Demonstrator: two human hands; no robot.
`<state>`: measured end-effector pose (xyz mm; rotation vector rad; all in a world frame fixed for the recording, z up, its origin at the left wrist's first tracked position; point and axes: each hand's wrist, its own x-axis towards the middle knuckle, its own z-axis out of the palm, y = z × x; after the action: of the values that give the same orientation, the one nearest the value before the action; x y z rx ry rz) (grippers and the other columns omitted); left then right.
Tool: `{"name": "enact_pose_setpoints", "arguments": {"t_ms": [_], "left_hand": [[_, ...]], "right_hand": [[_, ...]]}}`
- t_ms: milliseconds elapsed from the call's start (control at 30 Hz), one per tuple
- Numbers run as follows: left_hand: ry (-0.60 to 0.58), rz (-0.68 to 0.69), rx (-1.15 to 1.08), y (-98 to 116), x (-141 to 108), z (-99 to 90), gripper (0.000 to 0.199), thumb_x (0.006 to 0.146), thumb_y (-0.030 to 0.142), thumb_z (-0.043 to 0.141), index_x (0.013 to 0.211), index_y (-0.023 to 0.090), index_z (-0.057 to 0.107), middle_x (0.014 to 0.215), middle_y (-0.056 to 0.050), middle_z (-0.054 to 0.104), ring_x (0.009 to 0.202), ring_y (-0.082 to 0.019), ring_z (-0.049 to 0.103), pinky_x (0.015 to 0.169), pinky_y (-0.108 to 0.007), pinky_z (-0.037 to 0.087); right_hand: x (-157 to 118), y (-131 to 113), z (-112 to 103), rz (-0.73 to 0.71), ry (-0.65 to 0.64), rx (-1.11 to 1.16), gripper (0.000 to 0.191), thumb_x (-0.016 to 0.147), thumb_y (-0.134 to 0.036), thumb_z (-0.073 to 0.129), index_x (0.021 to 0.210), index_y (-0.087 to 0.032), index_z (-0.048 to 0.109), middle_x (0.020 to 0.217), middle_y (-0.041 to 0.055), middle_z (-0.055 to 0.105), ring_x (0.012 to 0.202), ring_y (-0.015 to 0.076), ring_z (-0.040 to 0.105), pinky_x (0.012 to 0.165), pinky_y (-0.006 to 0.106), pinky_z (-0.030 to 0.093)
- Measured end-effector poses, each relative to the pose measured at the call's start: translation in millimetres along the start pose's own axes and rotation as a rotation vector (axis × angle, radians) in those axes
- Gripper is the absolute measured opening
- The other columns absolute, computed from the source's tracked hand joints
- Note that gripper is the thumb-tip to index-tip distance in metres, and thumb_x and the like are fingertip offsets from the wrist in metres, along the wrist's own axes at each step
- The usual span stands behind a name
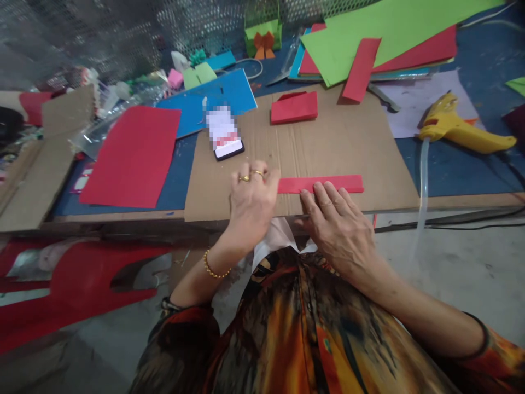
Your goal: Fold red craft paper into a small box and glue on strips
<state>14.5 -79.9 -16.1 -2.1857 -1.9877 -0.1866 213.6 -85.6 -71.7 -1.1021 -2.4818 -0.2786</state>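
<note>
A narrow red paper strip (340,183), flat and seemingly folded, lies across a brown cardboard sheet (361,137) near the table's front edge. At the strip's left end is my left hand (253,197), its fingers curled in and its thumb against the paper, hiding that end. My right hand (340,219) rests with outstretched fingers on the strip's lower edge, pressing it to the cardboard. Behind them sits a folded red paper piece (294,108). A phone (227,148) with a lit, blurred screen lies beyond my left hand.
To the left is a red paper sheet (131,158) beside blue card (241,90). A yellow glue gun (463,128) lies at right, its glue stick (424,180) reaching past the table edge. Green sheets (394,33) and scissors (383,97) are at the back. A red chair (82,273) stands below left.
</note>
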Motion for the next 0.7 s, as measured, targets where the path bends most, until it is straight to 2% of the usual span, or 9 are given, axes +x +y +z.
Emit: {"name": "enact_pose_setpoints", "arguments": {"t_ms": [133,200,367,500,600,700], "left_hand": [[0.074,0.186,-0.029,21,-14,8.6,0.034,0.113,0.023,0.042,0.127,0.015,0.072,0.129,-0.014,0.075,0.11,-0.028,0.067,0.1,-0.045,0.046],[0.123,0.22,-0.021,28,-21,15.2,0.037,0.114,0.027,0.04,0.131,0.014,0.071,0.13,-0.013,0.077,0.112,-0.027,0.069,0.102,-0.044,0.048],[0.225,0.184,0.036,31,-29,29.6,0.042,0.116,0.031,0.038,0.134,0.015,0.072,0.135,-0.013,0.077,0.125,-0.026,0.071,0.113,-0.044,0.048],[0.207,0.157,0.001,30,-32,35.9,0.053,0.113,0.046,0.044,0.144,0.01,0.066,0.148,-0.02,0.069,0.144,-0.033,0.061,0.126,-0.054,0.041],[0.207,0.163,-0.015,27,-35,39.2,0.061,0.111,0.055,0.043,0.146,0.01,0.065,0.148,-0.021,0.069,0.147,-0.036,0.059,0.127,-0.06,0.039],[0.253,0.162,-0.007,21,-39,43.3,0.064,0.111,0.055,0.043,0.145,0.005,0.065,0.148,-0.023,0.069,0.148,-0.037,0.058,0.129,-0.06,0.038]], "right_hand": [[-2,2,2,-0.001,-0.02,0.042,0.051,0.107,-0.024,0.055,0.154,-0.005,0.055,0.156,0.0284,0.059,0.151,0.0401,0.053,0.124,0.06,0.045],[-3,3,3,0.003,-0.018,0.05,0.051,0.107,-0.023,0.054,0.155,-0.005,0.055,0.157,0.0287,0.058,0.152,0.0399,0.052,0.124,0.061,0.045],[-3,2,4,-0.012,0.022,0.008,0.049,0.107,-0.024,0.056,0.151,-0.003,0.057,0.153,0.0303,0.061,0.148,0.0411,0.057,0.121,0.06,0.049],[-4,1,3,0.011,-0.004,0.037,0.05,0.108,-0.026,0.054,0.154,-0.005,0.055,0.156,0.0295,0.059,0.152,0.0403,0.053,0.123,0.062,0.046],[-4,1,2,0.008,-0.01,0.043,0.051,0.108,-0.027,0.055,0.154,-0.005,0.055,0.157,0.0301,0.058,0.152,0.0412,0.053,0.122,0.062,0.047],[-4,1,1,-0.004,-0.008,0.017,0.051,0.107,-0.026,0.055,0.153,-0.004,0.055,0.156,0.0305,0.058,0.152,0.0407,0.053,0.123,0.061,0.046]]}}
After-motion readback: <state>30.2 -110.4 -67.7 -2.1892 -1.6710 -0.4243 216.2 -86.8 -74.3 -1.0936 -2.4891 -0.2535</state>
